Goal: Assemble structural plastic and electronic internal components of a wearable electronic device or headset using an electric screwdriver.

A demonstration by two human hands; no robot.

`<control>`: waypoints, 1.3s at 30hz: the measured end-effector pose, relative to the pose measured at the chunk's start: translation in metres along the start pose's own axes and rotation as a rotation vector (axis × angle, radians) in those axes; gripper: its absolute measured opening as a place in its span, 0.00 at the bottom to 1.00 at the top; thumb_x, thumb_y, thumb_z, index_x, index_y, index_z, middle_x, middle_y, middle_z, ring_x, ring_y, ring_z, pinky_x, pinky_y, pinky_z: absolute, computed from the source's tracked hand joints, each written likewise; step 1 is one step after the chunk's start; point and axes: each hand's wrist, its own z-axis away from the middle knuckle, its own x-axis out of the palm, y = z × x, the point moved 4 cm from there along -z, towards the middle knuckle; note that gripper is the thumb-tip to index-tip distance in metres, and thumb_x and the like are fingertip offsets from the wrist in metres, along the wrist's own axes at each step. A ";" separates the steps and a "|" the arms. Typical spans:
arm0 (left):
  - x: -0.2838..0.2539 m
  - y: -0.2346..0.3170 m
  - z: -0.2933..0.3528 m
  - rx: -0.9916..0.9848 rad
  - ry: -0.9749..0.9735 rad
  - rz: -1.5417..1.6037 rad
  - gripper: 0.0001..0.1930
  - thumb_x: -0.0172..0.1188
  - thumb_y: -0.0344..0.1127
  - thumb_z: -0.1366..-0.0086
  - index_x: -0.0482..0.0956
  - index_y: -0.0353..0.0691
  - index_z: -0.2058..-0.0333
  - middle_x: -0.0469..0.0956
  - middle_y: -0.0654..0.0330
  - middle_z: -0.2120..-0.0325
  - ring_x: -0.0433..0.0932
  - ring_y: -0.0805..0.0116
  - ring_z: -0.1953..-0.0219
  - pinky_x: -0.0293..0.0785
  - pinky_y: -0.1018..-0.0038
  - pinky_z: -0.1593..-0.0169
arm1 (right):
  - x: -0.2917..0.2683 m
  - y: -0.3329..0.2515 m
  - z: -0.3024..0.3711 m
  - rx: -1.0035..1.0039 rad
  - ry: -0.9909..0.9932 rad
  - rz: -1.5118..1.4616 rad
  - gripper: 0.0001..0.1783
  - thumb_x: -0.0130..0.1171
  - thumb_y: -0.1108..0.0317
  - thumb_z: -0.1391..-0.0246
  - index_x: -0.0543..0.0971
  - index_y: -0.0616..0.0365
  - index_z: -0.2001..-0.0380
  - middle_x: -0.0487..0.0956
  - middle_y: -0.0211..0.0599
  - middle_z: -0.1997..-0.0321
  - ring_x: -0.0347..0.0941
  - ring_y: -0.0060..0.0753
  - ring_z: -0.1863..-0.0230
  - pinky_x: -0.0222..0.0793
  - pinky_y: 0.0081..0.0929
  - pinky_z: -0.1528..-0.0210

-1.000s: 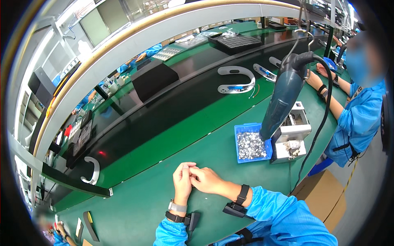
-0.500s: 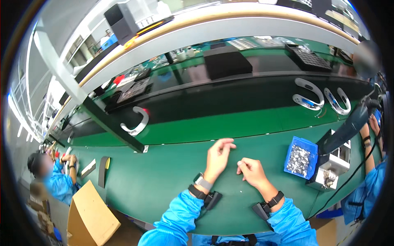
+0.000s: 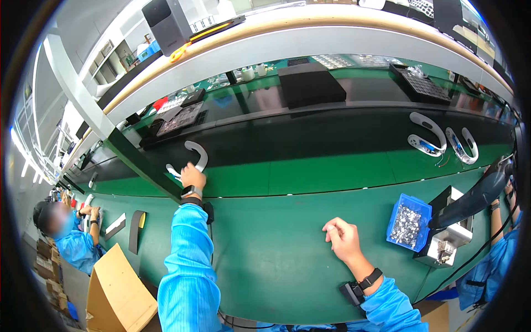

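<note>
Stretched far forward, my left hand (image 3: pixel 193 176) is at a white C-shaped neckband housing (image 3: pixel 198 153) on the black strip behind the green table. Its fingers are bent and closed at the housing's inner edge; the hand hides part of it, and the fingertips show poorly. My right hand (image 3: pixel 344 239) hovers over the green table (image 3: pixel 276 249) with its fingers curled in and nothing visible in them. To its right, a blue bin (image 3: pixel 423 207) holds many small metal parts (image 3: pixel 407 226).
A metal fixture (image 3: pixel 448 243) and a dark tool (image 3: pixel 475 191) stand beside the bin. Two more white housings (image 3: pixel 431 133) with blue inner parts lie at the far right. A shelf post (image 3: pixel 138 160) rises near my left arm. An open cardboard box (image 3: pixel 119 288) is left; co-workers sit both sides.
My left hand has gone from the table's middle forward and left to the white neckband housing. My right hand stays curled in nearly the same place. The view has shifted slightly.
</note>
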 end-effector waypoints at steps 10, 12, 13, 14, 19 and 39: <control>-0.042 0.025 0.019 0.103 -0.238 0.299 0.11 0.69 0.33 0.51 0.84 0.40 0.66 0.83 0.49 0.69 0.82 0.47 0.63 0.77 0.57 0.55 | 0.004 0.003 0.000 0.005 0.046 -0.004 0.07 0.54 0.70 0.39 0.77 0.63 0.68 0.74 0.28 0.82 0.71 0.15 0.81 0.65 0.17 0.79; -0.076 0.043 0.021 0.124 -0.231 0.450 0.12 0.70 0.33 0.51 0.84 0.38 0.66 0.83 0.48 0.69 0.82 0.47 0.63 0.77 0.58 0.56 | 0.003 0.004 0.000 -0.008 0.044 0.018 0.08 0.55 0.70 0.39 0.77 0.63 0.69 0.75 0.28 0.82 0.71 0.15 0.81 0.65 0.17 0.79; -0.095 0.050 0.020 0.154 -0.220 0.506 0.13 0.70 0.33 0.51 0.84 0.37 0.66 0.83 0.47 0.68 0.82 0.49 0.63 0.77 0.59 0.57 | 0.004 0.004 0.001 -0.019 0.042 0.010 0.08 0.55 0.70 0.39 0.77 0.63 0.69 0.75 0.28 0.82 0.71 0.15 0.81 0.65 0.17 0.79; -0.114 0.054 0.019 0.137 -0.212 0.596 0.13 0.70 0.33 0.52 0.84 0.37 0.66 0.84 0.48 0.69 0.84 0.53 0.65 0.78 0.62 0.58 | 0.005 0.005 0.001 -0.024 0.036 0.039 0.08 0.55 0.70 0.39 0.77 0.63 0.69 0.75 0.28 0.83 0.72 0.16 0.81 0.65 0.18 0.79; -0.188 0.100 0.037 0.028 -0.556 1.322 0.12 0.65 0.28 0.42 0.81 0.29 0.60 0.84 0.56 0.68 0.81 0.70 0.65 0.77 0.73 0.59 | 0.005 0.014 0.001 -0.105 0.041 0.076 0.08 0.57 0.68 0.40 0.79 0.62 0.70 0.76 0.28 0.83 0.72 0.15 0.81 0.65 0.18 0.80; -0.343 0.273 0.252 0.082 -1.517 2.125 0.20 0.42 0.38 0.24 0.70 0.31 0.43 0.79 0.58 0.68 0.79 0.71 0.66 0.77 0.74 0.58 | -0.157 -0.038 0.060 -0.198 0.347 1.063 0.07 0.65 0.72 0.57 0.83 0.61 0.71 0.79 0.44 0.70 0.76 0.48 0.63 0.73 0.41 0.59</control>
